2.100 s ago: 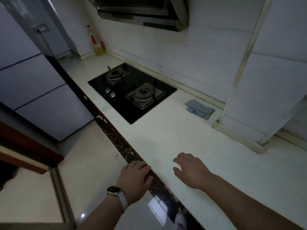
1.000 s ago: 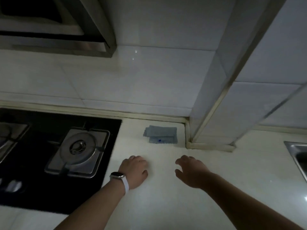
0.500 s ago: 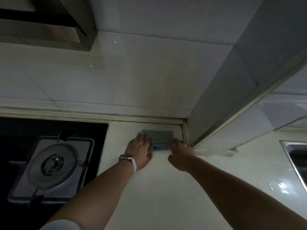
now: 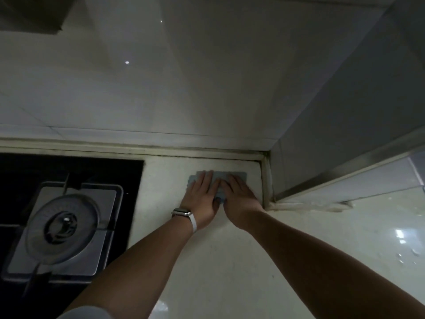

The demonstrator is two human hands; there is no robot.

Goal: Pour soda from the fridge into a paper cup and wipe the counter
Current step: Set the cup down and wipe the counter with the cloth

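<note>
Two bare forearms reach forward over the pale counter (image 4: 218, 272). A sleeve edge shows at the bottom of the view. A watch (image 4: 182, 212) with a white strap sits on the left wrist.

Left hand (image 4: 202, 199): palm down, fingers straight and together, lying flat on the cloth (image 4: 239, 175). It grips nothing. Right hand (image 4: 239, 199): the same, flat, fingers straight, pressed on the cloth just beside the left hand; the two touch along their inner edges.

The cloth is blue-grey and lies flat on the counter near the back corner, between the stove (image 4: 132, 171) and the pillar (image 4: 345, 134). Its far edge and both side edges show past the fingers.

Left: black glass stove with one burner (image 4: 61, 229). Right: water drops (image 4: 404, 256) on the counter. Beyond: white tiled wall (image 4: 161, 88); a corner of the hood (image 4: 32, 17) at top left.
</note>
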